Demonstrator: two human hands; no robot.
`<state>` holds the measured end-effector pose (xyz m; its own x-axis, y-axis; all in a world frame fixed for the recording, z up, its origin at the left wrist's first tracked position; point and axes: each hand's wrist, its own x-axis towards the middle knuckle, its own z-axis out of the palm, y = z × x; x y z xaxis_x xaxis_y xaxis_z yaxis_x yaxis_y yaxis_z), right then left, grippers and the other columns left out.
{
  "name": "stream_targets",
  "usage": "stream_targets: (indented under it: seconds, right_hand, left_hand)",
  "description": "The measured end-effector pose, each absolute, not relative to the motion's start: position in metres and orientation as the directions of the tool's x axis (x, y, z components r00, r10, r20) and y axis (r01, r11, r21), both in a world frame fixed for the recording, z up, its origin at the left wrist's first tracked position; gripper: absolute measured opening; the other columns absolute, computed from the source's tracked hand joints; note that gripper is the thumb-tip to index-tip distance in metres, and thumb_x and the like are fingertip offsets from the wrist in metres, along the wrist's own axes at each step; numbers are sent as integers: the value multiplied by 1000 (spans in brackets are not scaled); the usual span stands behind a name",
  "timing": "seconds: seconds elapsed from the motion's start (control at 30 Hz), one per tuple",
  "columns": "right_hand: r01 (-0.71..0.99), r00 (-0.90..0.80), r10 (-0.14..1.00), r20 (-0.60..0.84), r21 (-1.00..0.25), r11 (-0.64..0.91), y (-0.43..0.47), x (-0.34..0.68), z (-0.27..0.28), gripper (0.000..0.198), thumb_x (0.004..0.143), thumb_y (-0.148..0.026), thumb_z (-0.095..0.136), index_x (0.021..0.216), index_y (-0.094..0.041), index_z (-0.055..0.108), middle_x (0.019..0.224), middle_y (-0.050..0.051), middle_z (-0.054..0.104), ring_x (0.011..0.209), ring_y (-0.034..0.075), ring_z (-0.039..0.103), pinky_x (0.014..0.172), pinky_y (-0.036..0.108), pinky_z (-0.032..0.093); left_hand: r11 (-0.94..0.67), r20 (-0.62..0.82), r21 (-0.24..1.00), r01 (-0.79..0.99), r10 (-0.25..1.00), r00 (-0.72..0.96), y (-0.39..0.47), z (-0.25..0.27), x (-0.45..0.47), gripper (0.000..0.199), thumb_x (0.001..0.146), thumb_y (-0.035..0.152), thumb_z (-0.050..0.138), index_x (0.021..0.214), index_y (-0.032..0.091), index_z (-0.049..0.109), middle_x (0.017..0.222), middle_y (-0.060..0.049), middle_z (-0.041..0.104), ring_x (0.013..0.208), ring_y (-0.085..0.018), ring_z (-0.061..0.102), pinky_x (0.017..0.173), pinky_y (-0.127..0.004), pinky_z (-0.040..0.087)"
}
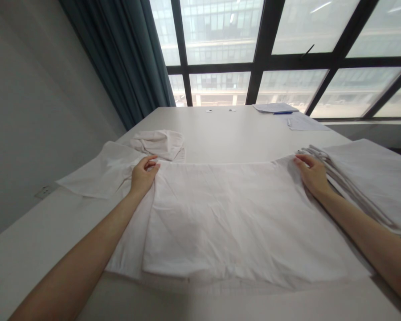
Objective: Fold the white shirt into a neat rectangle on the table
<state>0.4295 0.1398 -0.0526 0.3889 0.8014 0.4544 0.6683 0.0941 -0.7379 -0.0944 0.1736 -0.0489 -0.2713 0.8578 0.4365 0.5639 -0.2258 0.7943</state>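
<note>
A white cloth (227, 214), folded over in layers and lightly creased, lies spread on the table in front of me. My left hand (144, 176) pinches its far left corner between thumb and fingers. At the far right corner, my right hand (310, 171) grips the edge in the same way. The far edge runs nearly straight between both hands. Along the left side, an under layer sticks out past the upper one. A loose white cloth piece (103, 171) spreads out beyond my left hand, and a crumpled white cloth (158, 141) lies just behind it.
A stack of folded white cloths (370, 174) sits at the right edge of the white table (217, 133). Papers (276, 108) and a blue pen (283, 113) lie at the far right. A dark curtain (127, 58) and windows (220, 40) stand behind; a wall is at left.
</note>
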Motion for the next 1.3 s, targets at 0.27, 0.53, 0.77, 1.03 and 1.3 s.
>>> stream_targets:
  seconds: [0.27, 0.53, 0.77, 1.03, 1.3]
  right_hand:
    - [668, 391, 785, 481, -735, 116, 137, 425, -49, 25, 78, -40, 61, 89, -19, 69, 96, 10, 73, 92, 27, 64, 82, 39, 51]
    - [671, 378, 785, 491, -730, 133, 138, 427, -51, 21, 76, -43, 61, 83, -25, 68, 91, 6, 72, 90, 28, 65, 80, 43, 54]
    - [672, 371, 788, 491, -728, 137, 141, 432, -56, 20, 75, -46, 60, 84, -28, 66, 91, 6, 71, 89, 29, 65, 80, 47, 54]
    - [679, 372, 785, 496, -722, 134, 141, 432, -56, 22, 75, -40, 60, 86, -23, 66, 94, 9, 71, 90, 27, 64, 81, 42, 53]
    - [687, 374, 774, 511, -713, 139, 141, 430, -56, 32, 74, -44, 57, 90, -18, 67, 95, 11, 72, 90, 27, 65, 82, 42, 53]
  left_hand:
    - [-220, 396, 833, 508, 878, -268, 174, -50, -95, 46, 65, 30, 66, 110, 20, 68, 82, -3, 70, 83, -22, 67, 83, -34, 52]
    - [-219, 373, 862, 456, 884, -280, 176, -48, -95, 51, 60, 28, 70, 110, 20, 66, 79, 0, 64, 82, -19, 64, 85, -33, 52]
    - [-240, 393, 856, 457, 877, -277, 176, -46, -92, 51, 57, 28, 69, 107, 18, 67, 75, 3, 53, 74, -16, 57, 84, -31, 51]
    - [-248, 385, 874, 418, 878, -284, 176, -48, -93, 43, 65, 34, 67, 104, 17, 67, 73, 2, 54, 73, -15, 57, 81, -30, 51]
    - [-226, 363, 885, 407, 882, -300, 176, -46, -93, 45, 60, 17, 67, 104, 16, 67, 80, 1, 63, 81, -17, 63, 86, -31, 52]
